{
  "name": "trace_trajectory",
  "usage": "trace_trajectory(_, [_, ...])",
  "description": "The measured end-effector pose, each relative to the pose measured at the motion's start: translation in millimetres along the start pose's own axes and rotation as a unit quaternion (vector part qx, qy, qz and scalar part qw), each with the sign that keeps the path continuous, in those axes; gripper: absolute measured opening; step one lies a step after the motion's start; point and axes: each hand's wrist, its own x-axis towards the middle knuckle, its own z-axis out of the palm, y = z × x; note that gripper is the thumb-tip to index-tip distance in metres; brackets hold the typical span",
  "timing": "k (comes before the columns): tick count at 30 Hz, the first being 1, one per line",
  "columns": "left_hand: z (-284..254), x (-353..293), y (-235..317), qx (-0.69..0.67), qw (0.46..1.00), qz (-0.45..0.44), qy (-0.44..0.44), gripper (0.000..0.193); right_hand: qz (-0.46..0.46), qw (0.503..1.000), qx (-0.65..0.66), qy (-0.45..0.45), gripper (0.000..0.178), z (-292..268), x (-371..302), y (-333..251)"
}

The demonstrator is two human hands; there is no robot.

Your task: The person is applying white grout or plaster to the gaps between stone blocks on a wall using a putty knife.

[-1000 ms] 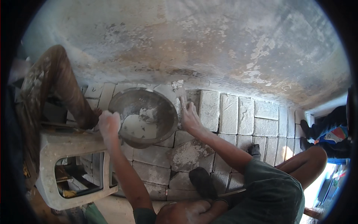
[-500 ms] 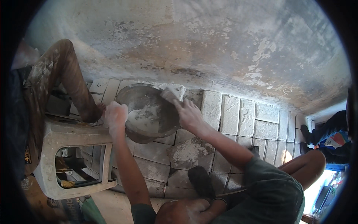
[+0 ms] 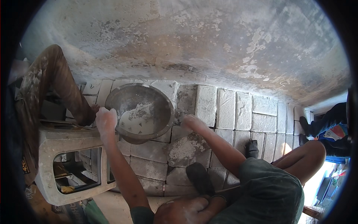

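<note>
A round dark basin [image 3: 139,90] stands on the paving blocks by the wall, with wet whitish-grey paste [image 3: 136,118] inside. My left hand [image 3: 107,121], coated in pale dust, grips its left rim. My right hand [image 3: 192,123] is just outside the right rim, low over the blocks, with closed, somewhat blurred fingers. At its fingertips, a small greyish flat tool [image 3: 179,116] shows faintly against the grey floor; its exact shape cannot be made out. A patch of crumbly pale mortar [image 3: 186,148] lies below the right hand.
A stained plaster wall [image 3: 209,44] rises behind the block paving [image 3: 225,108]. At left, a pale plastic frame seat [image 3: 74,138] stands beside a person's bent leg [image 3: 65,82]. A dark sandal [image 3: 199,175] lies near my knee. At far right are another person's legs [image 3: 328,121].
My right hand has moved down from the basin's upper right rim to just outside it, taking the flat tool along. My left hand stays on the left rim.
</note>
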Motion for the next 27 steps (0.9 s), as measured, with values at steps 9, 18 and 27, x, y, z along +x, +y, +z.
trace_trajectory(9, [6,4,-4,0.015,1.0,0.008,0.009,0.037,0.089,0.995,-0.014,-0.036,0.027,-55,57,0])
trace_trajectory(18, [6,8,1,0.013,1.0,0.005,0.007,0.037,0.132,0.881,0.117,-0.439,0.019,-49,72,22])
trace_trajectory(27, [9,10,-15,-0.004,1.0,-0.019,0.006,0.038,0.284,0.776,0.141,-0.545,0.014,-46,96,0])
